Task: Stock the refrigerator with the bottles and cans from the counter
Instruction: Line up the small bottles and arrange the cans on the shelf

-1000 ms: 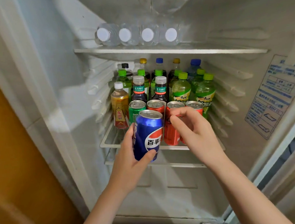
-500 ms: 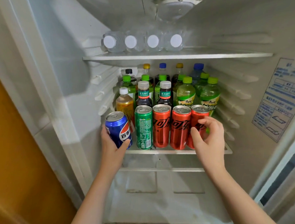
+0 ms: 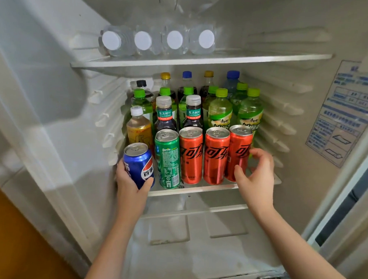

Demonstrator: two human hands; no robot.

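Our left grip (image 3: 128, 185) is curled round the blue can (image 3: 139, 165) at the front left corner of the shelf (image 3: 191, 190). Our right grip (image 3: 256, 175) curls round the red can (image 3: 240, 153) nearest the front right corner.

Item 1: orange-brown panel (image 3: 19, 241), plain and smooth, is filling the lower left corner of the view.
Item 2: pale surface (image 3: 5, 166), lying just above that panel, is showing one faint seam line. It is blurred and its material cannot be told.
Item 3: printed sheet (image 3: 344, 111), white with blue lettering, ruled boxes and two small outline diagrams, is sticking flat at the right of the view. Its text is too blurred to read.
Item 4: dark strip (image 3: 340, 212) is showing between pale rails at the lower right. What it is cannot be told.
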